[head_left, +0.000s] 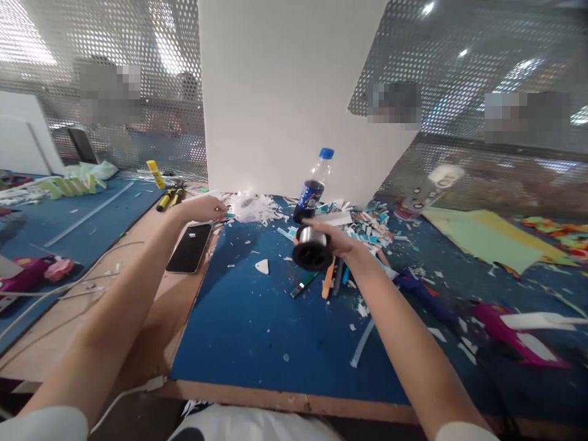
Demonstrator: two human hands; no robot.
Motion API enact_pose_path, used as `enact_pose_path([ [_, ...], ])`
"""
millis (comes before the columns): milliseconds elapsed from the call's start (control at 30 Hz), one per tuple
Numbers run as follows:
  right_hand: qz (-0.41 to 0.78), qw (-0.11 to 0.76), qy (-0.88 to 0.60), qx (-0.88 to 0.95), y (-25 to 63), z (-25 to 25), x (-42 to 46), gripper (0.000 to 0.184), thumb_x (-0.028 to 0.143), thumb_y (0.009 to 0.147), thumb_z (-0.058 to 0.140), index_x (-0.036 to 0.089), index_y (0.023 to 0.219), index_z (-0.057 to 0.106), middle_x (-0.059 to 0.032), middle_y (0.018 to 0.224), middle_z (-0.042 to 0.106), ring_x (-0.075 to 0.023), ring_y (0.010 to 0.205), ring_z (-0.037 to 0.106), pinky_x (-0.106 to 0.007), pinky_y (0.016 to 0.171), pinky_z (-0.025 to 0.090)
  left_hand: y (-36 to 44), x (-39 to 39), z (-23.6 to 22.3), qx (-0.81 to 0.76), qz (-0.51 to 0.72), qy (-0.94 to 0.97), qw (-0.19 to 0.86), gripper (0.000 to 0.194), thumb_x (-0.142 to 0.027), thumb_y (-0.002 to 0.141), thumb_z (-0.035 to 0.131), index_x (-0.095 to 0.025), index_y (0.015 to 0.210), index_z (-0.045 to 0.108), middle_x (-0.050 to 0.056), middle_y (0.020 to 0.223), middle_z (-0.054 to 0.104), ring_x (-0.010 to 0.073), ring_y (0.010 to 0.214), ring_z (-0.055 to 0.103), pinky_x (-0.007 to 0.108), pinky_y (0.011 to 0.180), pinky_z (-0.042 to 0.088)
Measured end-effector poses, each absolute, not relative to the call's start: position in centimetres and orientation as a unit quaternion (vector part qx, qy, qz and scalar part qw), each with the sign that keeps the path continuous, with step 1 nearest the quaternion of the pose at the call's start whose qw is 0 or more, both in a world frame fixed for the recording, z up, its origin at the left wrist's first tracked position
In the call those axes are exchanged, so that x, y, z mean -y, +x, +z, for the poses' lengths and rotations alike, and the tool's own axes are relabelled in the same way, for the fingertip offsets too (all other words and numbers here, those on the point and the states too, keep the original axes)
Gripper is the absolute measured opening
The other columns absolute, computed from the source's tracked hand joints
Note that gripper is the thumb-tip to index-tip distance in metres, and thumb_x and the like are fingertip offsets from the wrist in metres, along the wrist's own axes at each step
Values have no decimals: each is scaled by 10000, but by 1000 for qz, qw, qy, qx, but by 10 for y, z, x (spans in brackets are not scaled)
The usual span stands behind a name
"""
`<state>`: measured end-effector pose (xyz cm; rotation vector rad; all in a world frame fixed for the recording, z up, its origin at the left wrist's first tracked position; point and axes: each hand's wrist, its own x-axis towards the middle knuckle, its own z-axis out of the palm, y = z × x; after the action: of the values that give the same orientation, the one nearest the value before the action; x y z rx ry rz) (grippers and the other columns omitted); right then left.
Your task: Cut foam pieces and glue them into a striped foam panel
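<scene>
In my right hand [337, 240] is a black spool [311, 256] wound with silvery wire, its round black flange facing me. It is held above the blue mat [239, 318], in front of a blue-capped bottle [312, 190] of dark drink. My left hand [206, 209] is closed at the mat's far left corner, beside a crumpled clear plastic bag [250, 207]. A small teal bit shows at its fingertips; what it grips is too small to name. Just below that hand lies a phone [189, 248]. A green-handled cutter [304, 285] and an orange stick [327, 278] lie below the spool.
Paper scraps [367, 226] are heaped behind my right hand. A blue glue gun [427, 297] and a magenta one [519, 337] lie at right. Pliers [171, 196] and a yellow glue stick [156, 174] are at left. A white board [285, 92] stands behind.
</scene>
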<state>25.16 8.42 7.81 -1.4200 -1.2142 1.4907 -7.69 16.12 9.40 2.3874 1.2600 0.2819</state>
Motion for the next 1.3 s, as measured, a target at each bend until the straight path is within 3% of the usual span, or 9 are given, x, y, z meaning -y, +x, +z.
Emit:
enact_pose_path([
  [200,507,247,-593,574,231,59,-84,412,550,558,768,202,725,622,26,459,541,-104,354,430,-232,364,344,-61,-166,87,-499,276,803,174,218,-255,797,415,-174,619,513,-3,534,497,108,519,438,214,522,307],
  [300,437,251,-623,598,218,46,-84,488,680,605,664,207,684,574,22,398,486,-117,320,405,-250,355,323,-57,-153,101,-477,296,803,202,279,-311,854,370,-176,652,507,6,564,513,103,523,459,213,534,350],
  [433,357,263,-668,597,211,37,-81,589,770,696,479,189,681,576,-10,359,442,-173,365,472,-281,397,348,-52,-128,124,-402,199,847,285,297,-359,804,510,-172,577,556,22,570,572,107,523,523,220,543,407],
  [533,297,285,-702,581,208,33,-78,681,791,691,452,148,866,592,-61,463,526,-248,532,588,-292,449,374,-49,-117,135,-357,127,865,329,319,-380,808,525,-180,567,582,13,520,538,110,488,496,223,500,383],
  [667,235,309,-729,564,201,29,-75,887,770,665,523,77,1211,439,-153,733,641,-320,799,636,-308,534,422,-46,-113,140,-370,186,860,300,323,-392,810,543,-178,571,579,10,526,541,105,503,481,220,497,362],
  [867,229,293,-732,571,207,40,-75,1030,722,629,615,27,1329,315,-78,582,615,-293,663,639,-296,486,426,-44,-115,136,-406,277,819,295,258,-392,793,581,-165,679,624,33,599,645,110,584,590,212,573,449],
  [1000,229,254,-727,595,241,63,-77,897,682,660,617,76,1282,391,-25,509,569,-245,519,583,-300,468,408,-49,-121,131,-426,283,808,292,212,-321,815,541,-157,704,616,55,630,674,118,580,629,223,585,486],
  [1167,159,165,-736,637,311,78,-64,434,426,617,739,163,908,554,-131,921,616,-309,912,567,-301,642,408,-62,-132,128,-457,289,806,240,166,-250,810,522,-163,686,590,5,510,582,95,467,537,218,505,399],
  [1300,144,72,-750,641,353,77,-48,370,263,578,746,154,867,542,-118,972,595,-274,888,570,-289,645,409,-67,-134,131,-459,304,811,198,159,-246,811,510,-165,701,591,-2,545,545,96,494,488,230,513,351],
])
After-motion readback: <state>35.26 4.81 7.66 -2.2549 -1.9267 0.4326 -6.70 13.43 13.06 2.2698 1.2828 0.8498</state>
